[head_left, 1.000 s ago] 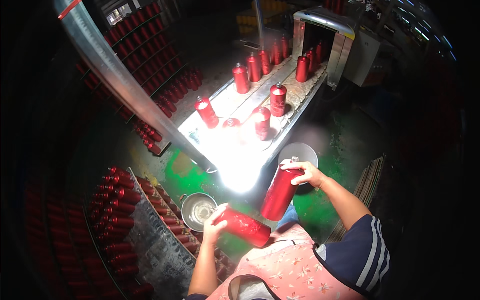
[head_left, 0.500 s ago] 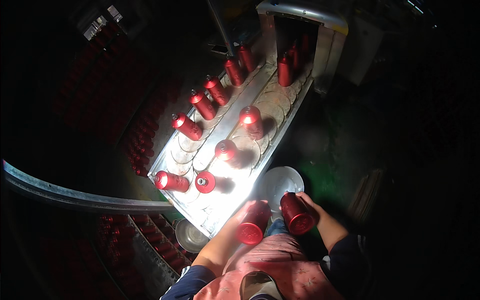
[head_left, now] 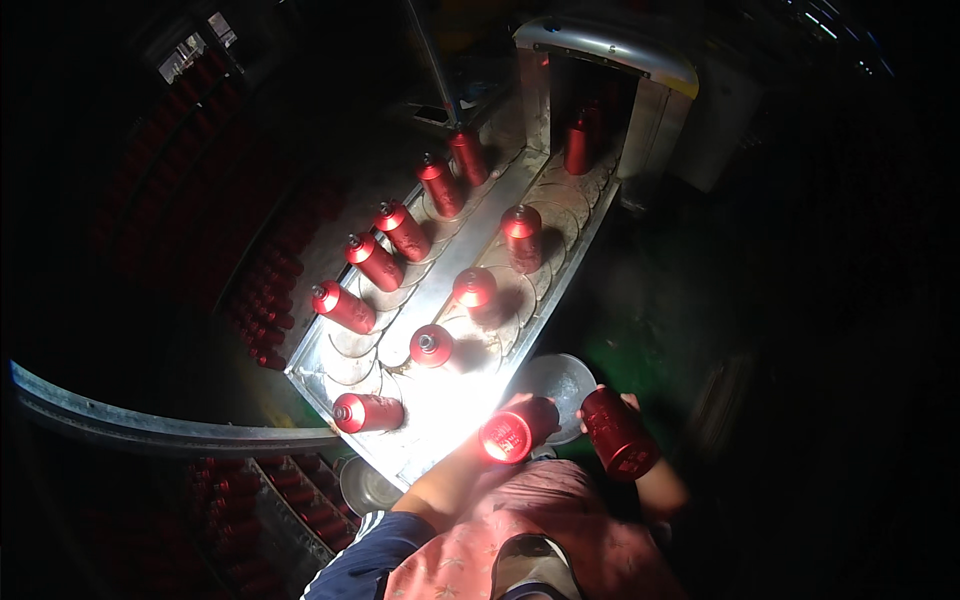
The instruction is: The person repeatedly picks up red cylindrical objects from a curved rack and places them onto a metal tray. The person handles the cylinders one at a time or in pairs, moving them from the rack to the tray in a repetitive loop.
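Both hands are closed, each around a glossy red metal bottle, in front of my torso. My left hand (head_left: 519, 398) is around one red bottle (head_left: 517, 435), tilted with its round base facing up toward me. My right hand (head_left: 631, 401) grips another red bottle (head_left: 617, 432), slanting with its base toward the lower right. The two bottles are apart, at the near rim of a round metal basin (head_left: 562, 378). Beside my left forearm, more red bottles with narrow necks, such as this one (head_left: 431, 345), are on a conveyor (head_left: 432, 290). Glare washes out part of my left hand.
A metal tunnel hood (head_left: 610, 55) covers the conveyor's far end. A curved metal rail (head_left: 180, 415) runs at left. Another metal bowl (head_left: 370, 485) is below the conveyor's near corner. Racks of red bottles (head_left: 265, 320) are in the dark at left.
The left bottle has tipped, its base swinging upward, and the right one has shifted slightly right. On the conveyor, left-row bottles have moved nearer and right-row ones farther. My view has shifted slightly.
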The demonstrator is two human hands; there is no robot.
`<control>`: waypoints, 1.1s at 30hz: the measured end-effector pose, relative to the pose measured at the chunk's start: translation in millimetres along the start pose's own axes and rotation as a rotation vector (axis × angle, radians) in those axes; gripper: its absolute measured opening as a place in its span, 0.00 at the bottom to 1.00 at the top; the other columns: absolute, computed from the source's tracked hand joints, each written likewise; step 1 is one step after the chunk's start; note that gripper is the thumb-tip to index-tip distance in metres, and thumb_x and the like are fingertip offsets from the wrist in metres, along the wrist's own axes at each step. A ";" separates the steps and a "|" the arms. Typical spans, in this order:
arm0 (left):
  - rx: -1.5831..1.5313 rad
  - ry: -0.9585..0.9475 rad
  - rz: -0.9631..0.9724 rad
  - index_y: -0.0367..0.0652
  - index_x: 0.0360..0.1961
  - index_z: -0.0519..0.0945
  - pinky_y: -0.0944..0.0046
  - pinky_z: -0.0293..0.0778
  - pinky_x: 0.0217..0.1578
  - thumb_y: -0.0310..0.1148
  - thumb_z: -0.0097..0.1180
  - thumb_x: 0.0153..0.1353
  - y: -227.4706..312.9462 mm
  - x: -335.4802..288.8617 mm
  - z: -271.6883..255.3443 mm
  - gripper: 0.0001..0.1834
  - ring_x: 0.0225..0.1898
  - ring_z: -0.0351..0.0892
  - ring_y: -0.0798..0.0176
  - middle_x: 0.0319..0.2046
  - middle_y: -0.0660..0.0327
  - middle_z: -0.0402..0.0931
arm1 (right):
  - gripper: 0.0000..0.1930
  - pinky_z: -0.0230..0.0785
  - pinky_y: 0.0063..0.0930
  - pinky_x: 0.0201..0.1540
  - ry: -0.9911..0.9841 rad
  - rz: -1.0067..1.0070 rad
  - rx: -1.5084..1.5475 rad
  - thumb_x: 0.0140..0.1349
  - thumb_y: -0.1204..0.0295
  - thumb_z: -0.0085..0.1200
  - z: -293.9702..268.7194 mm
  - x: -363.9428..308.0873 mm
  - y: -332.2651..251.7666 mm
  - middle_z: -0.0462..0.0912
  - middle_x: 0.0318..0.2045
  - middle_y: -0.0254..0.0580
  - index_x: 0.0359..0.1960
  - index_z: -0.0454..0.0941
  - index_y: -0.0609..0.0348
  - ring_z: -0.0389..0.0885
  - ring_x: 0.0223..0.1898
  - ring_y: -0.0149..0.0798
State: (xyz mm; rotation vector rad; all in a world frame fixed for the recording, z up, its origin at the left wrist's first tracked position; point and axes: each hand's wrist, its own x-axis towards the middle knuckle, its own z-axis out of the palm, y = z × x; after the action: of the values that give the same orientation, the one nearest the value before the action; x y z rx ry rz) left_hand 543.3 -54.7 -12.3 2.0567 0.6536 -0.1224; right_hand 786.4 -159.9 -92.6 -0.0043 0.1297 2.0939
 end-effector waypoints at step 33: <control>0.443 1.062 -0.721 0.63 0.46 0.85 0.52 0.75 0.49 0.37 0.73 0.43 71.7 -13.4 -180.0 0.24 0.54 0.69 0.45 0.61 0.55 0.66 | 0.20 0.59 0.42 0.64 0.275 -0.722 -2.249 0.52 0.68 0.64 153.6 322.7 -155.5 0.59 0.66 0.45 0.49 0.83 0.37 0.60 0.61 0.56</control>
State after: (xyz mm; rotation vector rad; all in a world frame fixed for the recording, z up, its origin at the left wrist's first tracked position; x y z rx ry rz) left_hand 537.3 57.2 146.4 2.0920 2.1621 0.4941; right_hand 765.9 210.3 27.8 -1.3675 -1.7186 0.5733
